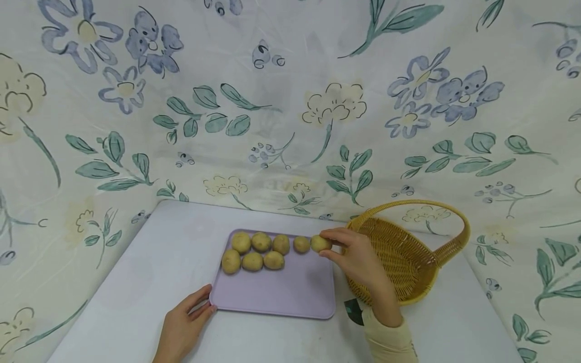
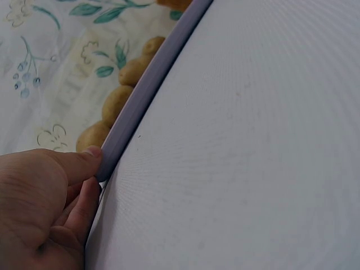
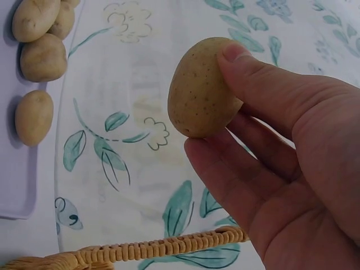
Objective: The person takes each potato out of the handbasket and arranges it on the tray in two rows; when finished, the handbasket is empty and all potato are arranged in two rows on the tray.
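My right hand (image 1: 358,254) pinches a potato (image 3: 199,90) between thumb and fingertips. In the head view this potato appears at the far right corner of the lilac tray (image 1: 290,292); the right wrist view shows it raised above the surface. Several potatoes (image 1: 252,261) lie on the tray in two rows, the back row reaching a small potato (image 1: 301,244) beside the held one. At the tray's near left corner, my left hand (image 1: 183,322) grips the rim, thumb on the edge and fingers lower against it, as the left wrist view (image 2: 45,197) confirms.
A yellow wicker basket (image 1: 390,252) with a tall arched handle (image 1: 422,203) stands right of the tray, partly behind my right forearm. Both tray and basket are on a white table (image 1: 150,262). Floral cloth (image 1: 290,126) hangs behind and at the sides.
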Tool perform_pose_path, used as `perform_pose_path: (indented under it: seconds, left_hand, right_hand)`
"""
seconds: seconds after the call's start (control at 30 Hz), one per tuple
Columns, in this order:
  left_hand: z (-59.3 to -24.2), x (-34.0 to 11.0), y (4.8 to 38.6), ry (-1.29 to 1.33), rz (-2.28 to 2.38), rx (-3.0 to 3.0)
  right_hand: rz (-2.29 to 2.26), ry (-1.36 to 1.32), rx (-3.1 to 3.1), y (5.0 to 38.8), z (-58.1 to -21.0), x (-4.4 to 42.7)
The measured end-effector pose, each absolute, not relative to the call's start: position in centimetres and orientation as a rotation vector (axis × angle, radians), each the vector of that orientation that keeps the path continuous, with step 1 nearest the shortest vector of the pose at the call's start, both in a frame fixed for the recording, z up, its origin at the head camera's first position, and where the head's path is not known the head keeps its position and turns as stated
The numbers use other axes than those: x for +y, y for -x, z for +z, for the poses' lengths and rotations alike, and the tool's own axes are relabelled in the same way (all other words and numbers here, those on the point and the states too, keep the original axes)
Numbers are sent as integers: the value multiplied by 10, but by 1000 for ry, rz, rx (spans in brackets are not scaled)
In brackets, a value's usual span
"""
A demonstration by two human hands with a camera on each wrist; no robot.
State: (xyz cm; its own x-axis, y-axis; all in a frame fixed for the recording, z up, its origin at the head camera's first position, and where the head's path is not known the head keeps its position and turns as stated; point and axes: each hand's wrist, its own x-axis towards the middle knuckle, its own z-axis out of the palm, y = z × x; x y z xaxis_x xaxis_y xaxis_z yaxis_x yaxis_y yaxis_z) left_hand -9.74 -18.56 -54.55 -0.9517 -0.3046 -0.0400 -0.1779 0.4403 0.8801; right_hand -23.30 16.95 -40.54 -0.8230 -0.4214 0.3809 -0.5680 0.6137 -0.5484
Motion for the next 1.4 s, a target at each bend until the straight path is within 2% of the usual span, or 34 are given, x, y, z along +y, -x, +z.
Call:
perform_pose_path:
  seconds: [0.33,0.77,1.4]
  left_hand:
    - [-549,-185,97,-338,-1524,-2494]
    - [-544,-186,99,-413,-1549,-2541]
    - [-546,-186,96,-411,-1542,-2530]
  right_hand:
    - [983,-812,-2651,233,-409,168]
    - [1105,-803,-2669,236,-414,165]
    - [1142,-742,-2710,240,-455,140]
